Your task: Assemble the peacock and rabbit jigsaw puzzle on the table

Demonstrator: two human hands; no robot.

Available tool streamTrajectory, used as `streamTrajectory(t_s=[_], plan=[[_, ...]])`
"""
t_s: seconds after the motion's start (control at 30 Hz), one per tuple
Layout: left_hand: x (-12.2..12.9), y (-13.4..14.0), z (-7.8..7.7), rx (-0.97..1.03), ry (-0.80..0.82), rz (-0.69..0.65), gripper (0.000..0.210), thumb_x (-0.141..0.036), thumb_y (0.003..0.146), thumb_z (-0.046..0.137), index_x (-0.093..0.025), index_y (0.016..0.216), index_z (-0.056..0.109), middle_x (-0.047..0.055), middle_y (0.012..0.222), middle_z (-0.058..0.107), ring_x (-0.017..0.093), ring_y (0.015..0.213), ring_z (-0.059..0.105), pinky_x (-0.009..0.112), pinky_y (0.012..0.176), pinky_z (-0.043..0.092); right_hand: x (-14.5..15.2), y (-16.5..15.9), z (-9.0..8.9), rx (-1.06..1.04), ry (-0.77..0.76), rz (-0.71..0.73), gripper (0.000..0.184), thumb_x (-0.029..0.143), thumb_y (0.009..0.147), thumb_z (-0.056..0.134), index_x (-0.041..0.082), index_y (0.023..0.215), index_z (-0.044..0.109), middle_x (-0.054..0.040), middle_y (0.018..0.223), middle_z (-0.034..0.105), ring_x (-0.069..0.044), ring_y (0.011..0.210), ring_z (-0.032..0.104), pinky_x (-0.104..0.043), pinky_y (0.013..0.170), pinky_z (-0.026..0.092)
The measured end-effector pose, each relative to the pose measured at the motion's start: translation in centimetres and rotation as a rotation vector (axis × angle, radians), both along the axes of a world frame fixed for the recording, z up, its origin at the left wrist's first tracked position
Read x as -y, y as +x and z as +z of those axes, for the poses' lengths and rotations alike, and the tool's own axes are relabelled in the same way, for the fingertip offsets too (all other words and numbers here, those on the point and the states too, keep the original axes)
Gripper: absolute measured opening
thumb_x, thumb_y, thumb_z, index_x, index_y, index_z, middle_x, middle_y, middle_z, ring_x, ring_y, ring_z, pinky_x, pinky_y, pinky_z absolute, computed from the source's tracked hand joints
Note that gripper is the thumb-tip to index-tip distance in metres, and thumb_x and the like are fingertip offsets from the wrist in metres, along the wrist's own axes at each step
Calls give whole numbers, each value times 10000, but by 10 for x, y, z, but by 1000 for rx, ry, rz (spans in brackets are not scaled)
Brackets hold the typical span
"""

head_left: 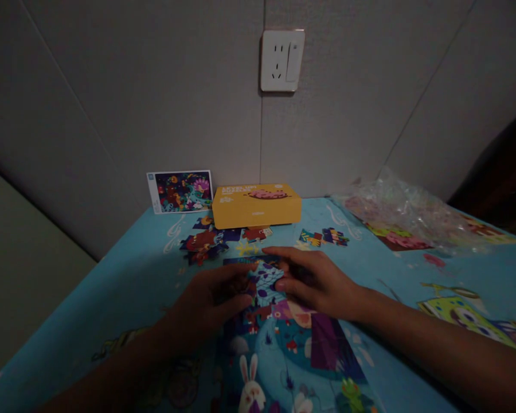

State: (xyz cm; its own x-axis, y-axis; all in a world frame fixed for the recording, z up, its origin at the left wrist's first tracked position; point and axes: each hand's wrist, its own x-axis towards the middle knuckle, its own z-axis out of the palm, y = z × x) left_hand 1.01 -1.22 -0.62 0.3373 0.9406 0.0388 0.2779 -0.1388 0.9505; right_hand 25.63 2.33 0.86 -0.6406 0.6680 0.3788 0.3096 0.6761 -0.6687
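Note:
A light blue puzzle piece (pixel 266 282) with purple patches is held up between my two hands. My left hand (pixel 210 301) grips its left edge with thumb and fingers. On the opposite edge, my right hand (pixel 316 281) pinches it, index finger stretched out above. Whether it is one piece or several joined, I cannot tell. Below lies a partly assembled puzzle (pixel 279 355) showing a white rabbit, a blue path and a green frog. Its upper part is partly hidden by the hands and the held piece.
Loose puzzle pieces (pixel 204 241) lie behind my left hand, and more pieces (pixel 322 236) behind my right. A yellow puzzle box (pixel 257 209) and a picture card (pixel 183 192) stand near the wall. Crumpled clear plastic (pixel 413 209) covers pieces at right on the blue tablecloth (pixel 124 275).

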Motion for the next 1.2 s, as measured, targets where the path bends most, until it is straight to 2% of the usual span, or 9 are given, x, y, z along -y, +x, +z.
streamTrajectory(t_s=[0.13, 0.3, 0.5, 0.63, 0.73, 0.83, 0.97, 1.1, 1.2], plan=[[1, -1, 0, 39, -47, -48, 447, -265, 775, 690, -263, 1220, 645, 28, 938, 693, 193, 867, 648, 320, 775, 536, 1, 0, 4, 24, 34, -6, 203, 298, 894, 572, 165, 1027, 646, 0, 730, 616, -101, 600, 516, -222, 561, 385], [-3, -1, 3, 69, -12, -104, 475, -203, 779, 664, -247, 1250, 622, 42, 1020, 674, 182, 892, 635, 301, 773, 528, -3, 3, 4, 57, 15, -150, 169, 309, 877, 543, 157, 834, 601, 32, 586, 522, -92, 505, 450, -222, 494, 326], [-3, -1, 5, 56, -19, -78, 454, -201, 762, 657, -236, 1215, 637, 35, 1020, 678, 185, 903, 635, 292, 776, 524, -4, 4, 5, 92, 19, -123, 203, 325, 889, 527, 162, 816, 625, 22, 601, 539, -95, 517, 462, -223, 502, 339], [-4, -2, 5, -49, -8, -41, 326, -236, 794, 630, -225, 1118, 664, 27, 974, 684, 191, 872, 635, 291, 756, 517, 0, 5, 8, -41, 97, -59, 230, 313, 927, 502, 157, 847, 651, -8, 691, 594, -112, 620, 536, -245, 591, 405], [-4, -2, 6, -99, 51, -33, 193, -239, 794, 623, -198, 973, 682, 28, 919, 653, 183, 820, 617, 274, 710, 506, 2, 4, 7, -108, 50, -22, 222, 298, 934, 524, 150, 961, 687, -22, 757, 641, -112, 663, 572, -237, 615, 429], [-4, 0, 10, -32, 63, -95, 93, -226, 776, 637, -176, 841, 681, 41, 976, 618, 176, 845, 606, 259, 718, 500, 2, 1, 5, -33, -8, 22, 247, 314, 928, 549, 163, 1045, 706, -32, 796, 680, -111, 649, 579, -228, 598, 431], [-3, 2, 13, -14, 36, -162, 117, -278, 802, 649, -166, 803, 683, 39, 954, 596, 151, 793, 581, 239, 681, 474, 2, -3, 3, 21, 10, 29, 246, 305, 897, 580, 158, 1033, 723, -37, 766, 680, -103, 589, 562, -215, 549, 414], [-6, 2, 15, -102, 82, -72, 177, -301, 829, 613, -160, 744, 676, 19, 853, 598, 140, 756, 559, 233, 665, 440, 3, 2, 6, 9, 44, -22, 231, 241, 850, 574, 120, 976, 725, -26, 673, 640, -87, 498, 504, -202, 470, 363], [-8, 2, 16, -76, 12, 22, 186, -327, 805, 617, -159, 729, 640, -16, 708, 567, 120, 650, 526, 222, 605, 423, 3, 5, 7, -1, 11, -46, 194, 231, 823, 565, 110, 874, 707, -20, 637, 616, -87, 484, 479, -202, 453, 347]])
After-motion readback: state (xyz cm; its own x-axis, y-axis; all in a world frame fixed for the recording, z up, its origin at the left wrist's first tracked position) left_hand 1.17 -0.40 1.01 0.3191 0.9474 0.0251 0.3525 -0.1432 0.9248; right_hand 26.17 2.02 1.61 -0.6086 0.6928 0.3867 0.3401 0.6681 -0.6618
